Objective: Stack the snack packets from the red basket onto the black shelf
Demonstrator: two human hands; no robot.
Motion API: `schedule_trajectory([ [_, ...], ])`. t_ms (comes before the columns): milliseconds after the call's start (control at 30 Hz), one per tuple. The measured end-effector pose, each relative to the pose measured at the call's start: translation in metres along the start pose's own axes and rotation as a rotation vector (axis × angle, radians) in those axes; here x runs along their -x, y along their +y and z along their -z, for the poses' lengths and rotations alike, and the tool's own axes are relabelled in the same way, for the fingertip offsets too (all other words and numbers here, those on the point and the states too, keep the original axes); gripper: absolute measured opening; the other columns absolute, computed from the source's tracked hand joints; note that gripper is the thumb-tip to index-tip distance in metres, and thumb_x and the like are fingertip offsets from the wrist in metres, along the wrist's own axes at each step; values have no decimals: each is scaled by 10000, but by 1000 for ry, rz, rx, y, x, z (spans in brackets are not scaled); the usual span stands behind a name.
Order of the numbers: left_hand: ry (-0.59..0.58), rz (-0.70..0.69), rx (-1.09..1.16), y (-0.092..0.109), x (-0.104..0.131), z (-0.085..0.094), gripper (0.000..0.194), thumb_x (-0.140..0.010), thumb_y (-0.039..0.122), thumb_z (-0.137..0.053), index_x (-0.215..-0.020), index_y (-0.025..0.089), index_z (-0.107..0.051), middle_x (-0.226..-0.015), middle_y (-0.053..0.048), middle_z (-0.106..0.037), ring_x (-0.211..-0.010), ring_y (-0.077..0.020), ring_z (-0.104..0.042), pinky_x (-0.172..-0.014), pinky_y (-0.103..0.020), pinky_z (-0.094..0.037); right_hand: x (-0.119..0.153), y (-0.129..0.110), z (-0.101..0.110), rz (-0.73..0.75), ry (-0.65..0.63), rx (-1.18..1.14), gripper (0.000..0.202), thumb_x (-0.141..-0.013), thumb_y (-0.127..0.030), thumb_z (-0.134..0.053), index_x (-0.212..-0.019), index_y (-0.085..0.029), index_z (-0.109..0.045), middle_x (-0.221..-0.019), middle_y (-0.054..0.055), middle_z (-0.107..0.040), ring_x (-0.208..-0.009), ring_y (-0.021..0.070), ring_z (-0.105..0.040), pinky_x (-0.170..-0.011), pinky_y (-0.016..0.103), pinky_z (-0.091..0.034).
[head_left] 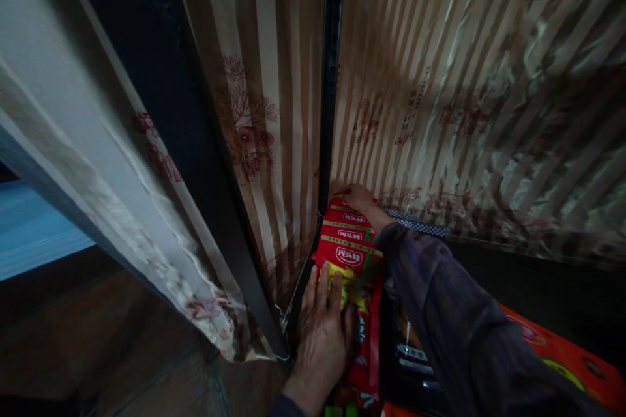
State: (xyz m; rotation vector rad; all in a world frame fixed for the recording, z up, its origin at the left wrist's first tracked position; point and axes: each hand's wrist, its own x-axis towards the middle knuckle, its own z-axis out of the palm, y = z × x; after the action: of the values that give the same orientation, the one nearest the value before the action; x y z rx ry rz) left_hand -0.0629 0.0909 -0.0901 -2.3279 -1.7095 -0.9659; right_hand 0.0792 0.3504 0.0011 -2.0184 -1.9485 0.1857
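A stack of overlapping red food packets (pixel 348 234) with gold bands and white lettering lies in the corner of a dark shelf. My left hand (pixel 325 332) rests on the near packet with its fingers stretched out over the yellow print. At the far end, my right hand (pixel 359 197) curls over the back edge of the packets and grips it; its fingertips are partly hidden. My right sleeve (pixel 440 313) crosses over a dark package with a clear window (pixel 411 348), covering part of it.
Striped curtains with red prints (pixel 249 117) hang on the left and along the back (pixel 415 111). A dark metal post (pixel 195 143) slants down close to my left hand, and a thinner post (pixel 331 78) marks the back corner. Orange packaging (pixel 562 352) lies at right.
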Motion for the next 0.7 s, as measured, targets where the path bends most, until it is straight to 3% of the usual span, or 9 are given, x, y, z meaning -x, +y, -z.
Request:
schedule_trajectory([
  [133,-9,-4,-2,1,-1,2,482,-907,231,-468,-1385,171,-468,-1503,-132,-421,-1428,-299,-313,-1075,-483,-443,0,1,5,-26,-7,-41,362,-901,-288,-490,-1199,-201,-675,-1142,83,-723,-958,214,-694,-735,260,-499],
  [433,-7,1,-6,0,0,0,504,-890,218,-475,-1392,174,-463,-1510,-131,-410,-1417,-305,-334,-1067,-497,-451,2,-2,-5,-10,48,-25,315,-884,-211,-510,-1141,-176,-688,-1156,91,-715,-1067,216,-650,-927,298,-455],
  [700,-77,39,-6,5,-3,7,484,-893,233,-476,-1371,155,-492,-1509,-148,-407,-1425,-309,-317,-1081,-485,-430,13,1,-1,56,90,-31,313,-880,-241,-545,-1155,-160,-670,-1178,122,-693,-1092,224,-635,-927,286,-468],
])
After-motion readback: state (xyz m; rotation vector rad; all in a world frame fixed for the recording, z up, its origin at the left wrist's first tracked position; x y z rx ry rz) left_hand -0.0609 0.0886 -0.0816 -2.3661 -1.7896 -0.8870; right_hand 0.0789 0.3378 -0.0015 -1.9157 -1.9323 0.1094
